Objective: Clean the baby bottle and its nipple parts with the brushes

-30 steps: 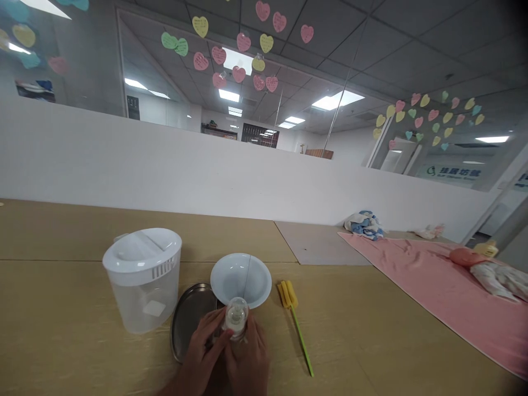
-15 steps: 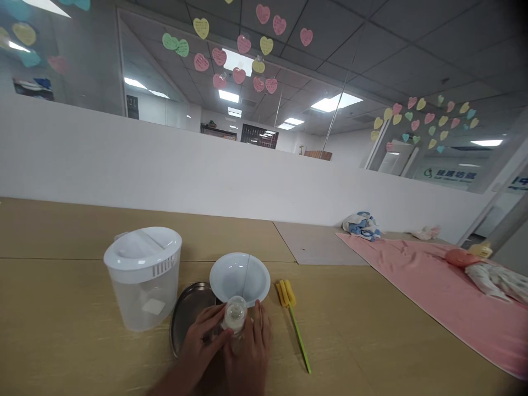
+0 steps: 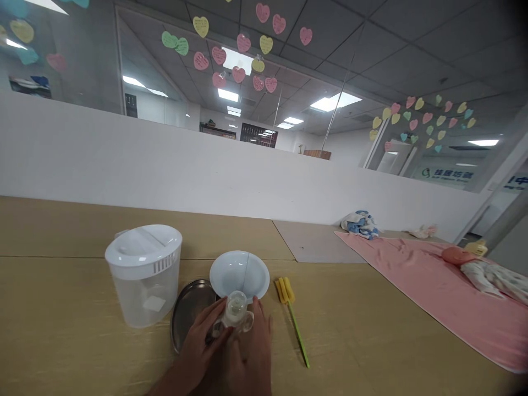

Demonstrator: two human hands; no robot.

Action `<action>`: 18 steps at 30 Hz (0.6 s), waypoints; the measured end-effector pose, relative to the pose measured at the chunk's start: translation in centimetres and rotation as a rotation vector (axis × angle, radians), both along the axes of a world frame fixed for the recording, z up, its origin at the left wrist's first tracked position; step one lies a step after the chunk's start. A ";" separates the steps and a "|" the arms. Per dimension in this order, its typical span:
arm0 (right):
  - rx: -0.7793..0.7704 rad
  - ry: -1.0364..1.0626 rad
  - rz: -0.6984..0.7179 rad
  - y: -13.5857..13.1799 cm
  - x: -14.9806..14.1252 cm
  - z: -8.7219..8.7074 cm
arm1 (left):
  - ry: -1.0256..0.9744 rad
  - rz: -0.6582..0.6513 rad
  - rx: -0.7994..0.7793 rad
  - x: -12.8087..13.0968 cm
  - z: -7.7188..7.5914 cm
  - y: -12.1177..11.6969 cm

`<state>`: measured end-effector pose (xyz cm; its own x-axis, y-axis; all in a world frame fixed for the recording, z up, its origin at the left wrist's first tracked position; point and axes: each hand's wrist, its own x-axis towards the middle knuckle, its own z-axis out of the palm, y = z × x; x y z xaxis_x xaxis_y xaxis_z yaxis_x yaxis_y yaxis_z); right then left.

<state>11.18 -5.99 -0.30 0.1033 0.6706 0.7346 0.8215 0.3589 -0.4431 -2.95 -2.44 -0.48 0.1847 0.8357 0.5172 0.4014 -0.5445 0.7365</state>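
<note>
Both my hands are wrapped round a small clear baby bottle [image 3: 235, 311] with a teat on top, held upright just in front of a white bowl [image 3: 240, 273]. My left hand [image 3: 198, 344] grips its left side over a steel plate [image 3: 186, 308]. My right hand [image 3: 251, 352] holds its right side, fingers closed against it. A small clear handle sticks out of the bottle to the right.
A clear plastic jug with a white lid [image 3: 143, 273] stands to the left. A yellow-headed bottle brush with a green stick [image 3: 291, 317] lies to the right. Further right lie a pink cloth [image 3: 429, 291], a baby doll [image 3: 482, 268] and a bundled towel [image 3: 358, 223]. A white partition wall runs behind.
The bottle has turned a little in my hands, so a clear handle now shows on its right. My hands stay in the same spot.
</note>
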 end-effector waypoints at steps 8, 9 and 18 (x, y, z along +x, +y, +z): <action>-0.527 -0.177 0.353 2.9 2.1 10.8 | 0.152 0.018 0.052 0.3 -0.5 0.0; -0.589 -0.254 0.394 3.4 2.3 12.2 | 0.159 0.005 0.042 0.4 -0.3 0.0; -0.841 -0.819 0.545 6.8 0.6 17.5 | 0.174 -0.053 0.023 0.3 0.7 0.1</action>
